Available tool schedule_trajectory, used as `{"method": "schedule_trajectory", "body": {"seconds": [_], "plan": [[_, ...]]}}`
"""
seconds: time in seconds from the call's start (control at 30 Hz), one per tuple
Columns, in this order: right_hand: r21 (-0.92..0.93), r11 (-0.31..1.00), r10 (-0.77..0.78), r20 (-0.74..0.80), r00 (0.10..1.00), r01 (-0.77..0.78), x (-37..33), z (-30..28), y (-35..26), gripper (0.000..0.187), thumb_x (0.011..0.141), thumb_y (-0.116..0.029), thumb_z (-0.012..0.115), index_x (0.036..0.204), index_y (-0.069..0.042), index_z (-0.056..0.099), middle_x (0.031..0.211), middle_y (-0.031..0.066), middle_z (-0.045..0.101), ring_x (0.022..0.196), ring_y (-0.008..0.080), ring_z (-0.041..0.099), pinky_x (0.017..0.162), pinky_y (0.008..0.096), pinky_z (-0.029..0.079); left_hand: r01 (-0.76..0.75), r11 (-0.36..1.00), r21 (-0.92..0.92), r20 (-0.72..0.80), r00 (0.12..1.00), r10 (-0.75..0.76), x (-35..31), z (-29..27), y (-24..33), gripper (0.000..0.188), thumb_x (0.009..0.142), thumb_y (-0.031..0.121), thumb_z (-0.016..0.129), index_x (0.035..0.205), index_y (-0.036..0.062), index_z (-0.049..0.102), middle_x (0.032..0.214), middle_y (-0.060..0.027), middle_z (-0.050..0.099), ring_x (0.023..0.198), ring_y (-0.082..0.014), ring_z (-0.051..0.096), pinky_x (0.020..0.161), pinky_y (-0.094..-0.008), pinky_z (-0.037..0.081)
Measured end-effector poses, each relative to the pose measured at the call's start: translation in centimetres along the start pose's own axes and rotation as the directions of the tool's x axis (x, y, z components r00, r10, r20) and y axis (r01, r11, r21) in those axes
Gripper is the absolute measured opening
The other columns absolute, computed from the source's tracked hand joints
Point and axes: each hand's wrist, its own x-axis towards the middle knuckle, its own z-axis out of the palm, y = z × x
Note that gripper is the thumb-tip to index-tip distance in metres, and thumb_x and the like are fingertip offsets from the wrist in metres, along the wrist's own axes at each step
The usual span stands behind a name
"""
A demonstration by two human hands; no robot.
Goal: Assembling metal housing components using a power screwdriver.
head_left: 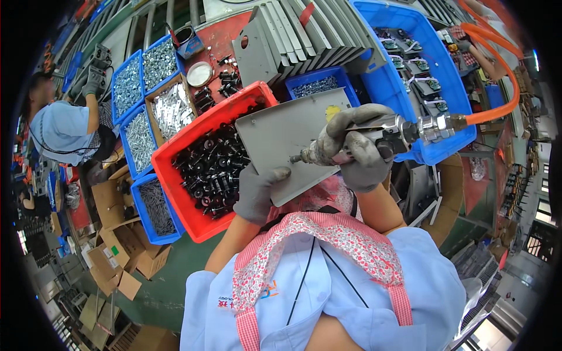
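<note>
Hands: left (257, 190) steadies flat grey plate (287, 137); right (360, 146) grips screwdriver (374, 137).

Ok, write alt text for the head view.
A gloved right hand presses a pneumatic screwdriver with an orange air hose against a grey metal plate, steadied by the gloved left hand. The plate lies over a red bin of black parts, with blue bins of screws alongside.
</note>
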Motion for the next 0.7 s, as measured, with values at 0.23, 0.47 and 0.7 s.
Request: {"method": "schedule_trajectory", "body": {"seconds": [0.23,0.47,0.7], "plan": [[-0.112,0.993,-0.032,-0.026,0.999,0.029,-2.2,1.3,-0.7,0.02,0.077,0.004,0.056,0.096,0.001,0.051,0.084,0.0141,0.062,0.063,0.0146,0.062,0.054,0.027,0.054,0.025,0.999,0.037,0.066,0.997,-0.028,-0.4,-0.1,-0.8,0.04,0.069,0.004,0.067,0.107,-0.0058,0.058,0.097,-0.0127,0.064,0.082,-0.0203,0.064,0.073,-0.0321,0.054],[-0.102,0.972,-0.215,-0.051,0.975,0.209,-3.1,1.2,-2.2,0.032,0.075,0.007,0.066,0.104,-0.004,0.056,0.097,0.0081,0.06,0.086,0.0139,0.059,0.075,0.029,0.049,-0.188,0.948,0.257,0.292,0.95,0.109,1.1,-0.4,-1.4,0.037,0.067,0.013,0.068,0.1,-0.0031,0.064,0.095,-0.0065,0.065,0.084,-0.0165,0.061,0.075,-0.0295,0.049],[-0.365,0.885,0.272,-0.1,0.957,-0.29,-7.0,2.3,-11.3,0.015,0.077,-0.006,0.067,0.089,-0.004,0.059,0.081,0.0026,0.061,0.073,0.0108,0.057,0.066,0.0264,0.046,-0.419,0.759,0.499,0.577,0.814,0.07,1.2,5.3,1.1,0.027,0.076,0.008,0.067,0.099,-0.0065,0.064,0.097,-0.0087,0.067,0.081,-0.0138,0.061,0.074,-0.0279,0.049]]}}
